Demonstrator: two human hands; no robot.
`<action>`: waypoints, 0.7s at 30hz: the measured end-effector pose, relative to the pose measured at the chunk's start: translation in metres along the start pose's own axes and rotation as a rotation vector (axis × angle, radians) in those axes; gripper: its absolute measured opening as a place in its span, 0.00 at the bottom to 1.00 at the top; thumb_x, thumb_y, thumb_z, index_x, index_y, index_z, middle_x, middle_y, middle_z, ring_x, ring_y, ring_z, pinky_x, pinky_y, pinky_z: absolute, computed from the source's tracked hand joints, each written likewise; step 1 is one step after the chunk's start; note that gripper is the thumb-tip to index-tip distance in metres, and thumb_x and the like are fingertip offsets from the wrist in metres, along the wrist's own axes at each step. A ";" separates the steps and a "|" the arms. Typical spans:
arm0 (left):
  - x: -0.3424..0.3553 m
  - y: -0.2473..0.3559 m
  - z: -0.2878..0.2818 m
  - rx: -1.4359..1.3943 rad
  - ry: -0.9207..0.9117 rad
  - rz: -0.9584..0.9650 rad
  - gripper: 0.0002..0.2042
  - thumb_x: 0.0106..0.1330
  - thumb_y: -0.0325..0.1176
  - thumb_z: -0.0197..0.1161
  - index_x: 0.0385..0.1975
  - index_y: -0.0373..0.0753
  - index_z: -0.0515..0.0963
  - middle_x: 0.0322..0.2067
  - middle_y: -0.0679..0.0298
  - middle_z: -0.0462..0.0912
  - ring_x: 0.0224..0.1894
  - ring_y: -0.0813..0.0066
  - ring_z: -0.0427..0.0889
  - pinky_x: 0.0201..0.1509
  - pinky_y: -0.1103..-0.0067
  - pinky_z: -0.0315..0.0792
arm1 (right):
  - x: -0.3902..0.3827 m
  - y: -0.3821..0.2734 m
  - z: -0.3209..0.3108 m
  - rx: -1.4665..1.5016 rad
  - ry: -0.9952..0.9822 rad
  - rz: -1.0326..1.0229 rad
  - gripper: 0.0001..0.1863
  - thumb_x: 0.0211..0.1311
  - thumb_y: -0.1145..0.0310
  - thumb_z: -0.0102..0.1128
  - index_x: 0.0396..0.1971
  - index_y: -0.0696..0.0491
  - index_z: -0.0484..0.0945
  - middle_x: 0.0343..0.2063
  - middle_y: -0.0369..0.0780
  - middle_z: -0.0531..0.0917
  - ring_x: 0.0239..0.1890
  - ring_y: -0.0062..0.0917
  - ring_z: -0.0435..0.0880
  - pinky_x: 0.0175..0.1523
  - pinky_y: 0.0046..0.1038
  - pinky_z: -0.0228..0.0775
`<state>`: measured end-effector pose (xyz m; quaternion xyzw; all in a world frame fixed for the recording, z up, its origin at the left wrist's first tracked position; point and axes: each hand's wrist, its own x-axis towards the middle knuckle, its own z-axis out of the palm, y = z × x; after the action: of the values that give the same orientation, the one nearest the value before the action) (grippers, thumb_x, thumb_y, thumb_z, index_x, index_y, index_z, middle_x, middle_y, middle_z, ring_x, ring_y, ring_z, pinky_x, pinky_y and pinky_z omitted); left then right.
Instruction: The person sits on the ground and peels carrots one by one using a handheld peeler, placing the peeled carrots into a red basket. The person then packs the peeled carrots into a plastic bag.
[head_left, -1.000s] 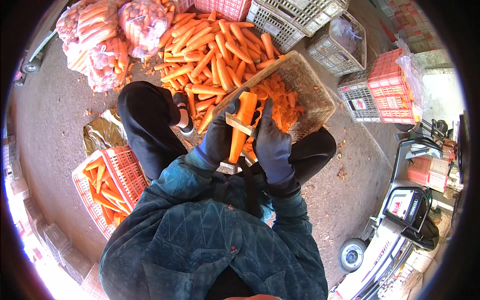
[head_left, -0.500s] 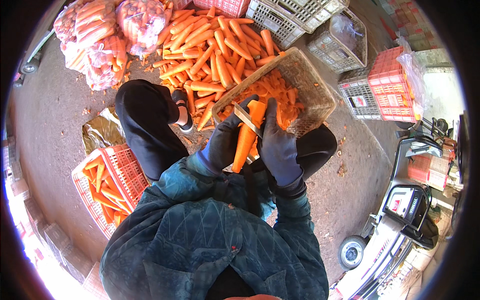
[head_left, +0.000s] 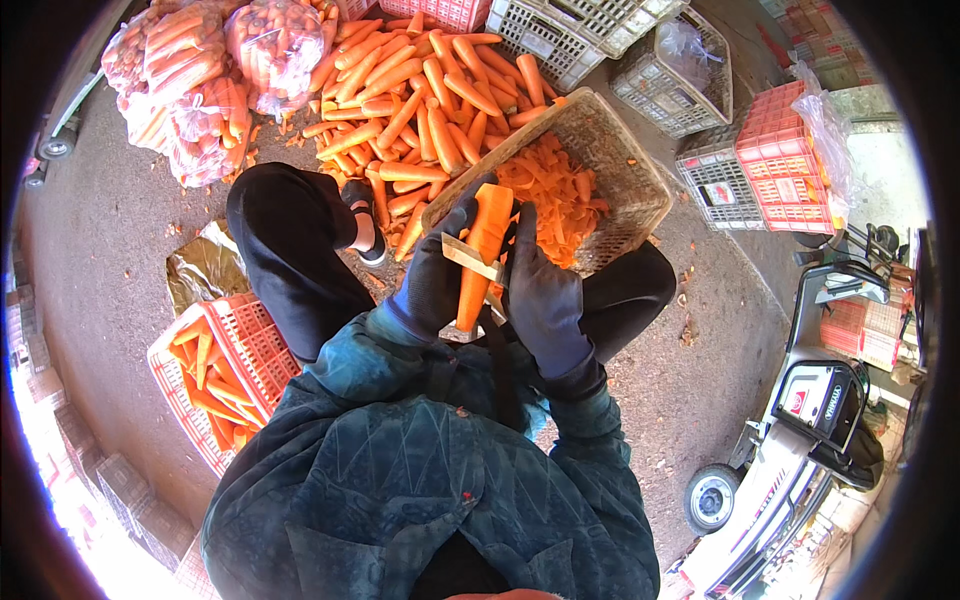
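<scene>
My left hand [head_left: 436, 283], in a dark glove, is closed round a carrot [head_left: 489, 225] held tilted over my lap. A flat, pale peeler [head_left: 472, 259] lies across the carrot's middle, gripped at its right end by my gloved right hand [head_left: 544, 292]. The fingers of both hands are partly hidden behind the carrot and by the gloves. Just beyond my hands a worn, dirty crate [head_left: 637, 165] holds a heap of orange carrot peelings [head_left: 550, 190].
Loose carrots [head_left: 410, 100] are piled on the floor ahead. Bagged carrots [head_left: 190, 95] stand far left. A red crate [head_left: 250, 345] of carrots sits by my left leg. Stacked crates [head_left: 700, 180] and a wheeled machine [head_left: 790, 450] are to the right.
The peeler has slid down the carrot toward me, and my right hand has moved slightly left and nearer with it. The carrot has shifted a little left and stands more upright.
</scene>
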<state>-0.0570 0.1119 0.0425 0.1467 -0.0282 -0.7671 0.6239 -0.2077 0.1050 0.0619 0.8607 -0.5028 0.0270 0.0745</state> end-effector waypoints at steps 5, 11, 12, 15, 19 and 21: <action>-0.003 -0.015 -0.003 0.020 0.080 0.058 0.26 0.76 0.43 0.50 0.70 0.41 0.61 0.61 0.59 0.74 0.60 0.67 0.76 0.58 0.72 0.76 | 0.007 -0.005 0.017 -0.049 0.060 0.100 0.45 0.59 0.60 0.62 0.70 0.65 0.51 0.21 0.36 0.78 0.16 0.23 0.79 0.20 0.31 0.70; -0.001 -0.014 0.000 0.139 0.084 0.103 0.25 0.76 0.43 0.51 0.69 0.41 0.62 0.60 0.62 0.75 0.59 0.71 0.76 0.61 0.75 0.73 | 0.015 -0.006 0.013 0.242 -0.060 0.164 0.42 0.62 0.65 0.60 0.71 0.62 0.50 0.22 0.42 0.82 0.20 0.35 0.83 0.26 0.38 0.74; -0.001 -0.014 0.003 0.139 0.066 0.107 0.25 0.76 0.42 0.51 0.69 0.41 0.61 0.60 0.62 0.75 0.59 0.71 0.76 0.61 0.75 0.73 | 0.015 0.001 0.008 0.406 -0.140 0.161 0.42 0.62 0.65 0.60 0.71 0.61 0.49 0.23 0.44 0.83 0.22 0.38 0.84 0.27 0.40 0.75; -0.002 -0.010 0.018 0.195 0.093 0.127 0.26 0.75 0.42 0.53 0.69 0.40 0.61 0.59 0.62 0.75 0.58 0.70 0.76 0.60 0.73 0.74 | 0.015 0.016 0.010 0.798 -0.219 0.111 0.43 0.61 0.66 0.59 0.72 0.60 0.47 0.28 0.50 0.84 0.28 0.47 0.84 0.33 0.44 0.75; 0.000 -0.003 0.002 0.220 -0.068 0.022 0.30 0.72 0.45 0.56 0.70 0.39 0.59 0.58 0.58 0.75 0.56 0.68 0.78 0.59 0.72 0.74 | 0.019 0.022 0.009 1.211 -0.236 0.100 0.38 0.61 0.67 0.58 0.70 0.59 0.54 0.29 0.48 0.84 0.30 0.39 0.86 0.33 0.37 0.75; -0.001 0.001 -0.008 0.202 -0.174 -0.044 0.33 0.71 0.48 0.57 0.71 0.39 0.58 0.58 0.56 0.75 0.55 0.67 0.79 0.60 0.72 0.73 | 0.021 0.038 0.009 1.633 -0.532 0.327 0.32 0.63 0.68 0.56 0.67 0.58 0.61 0.29 0.43 0.84 0.28 0.29 0.84 0.31 0.28 0.72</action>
<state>-0.0534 0.1134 0.0354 0.1421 -0.1559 -0.7835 0.5844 -0.2310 0.0673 0.0594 0.5398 -0.4444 0.1871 -0.6900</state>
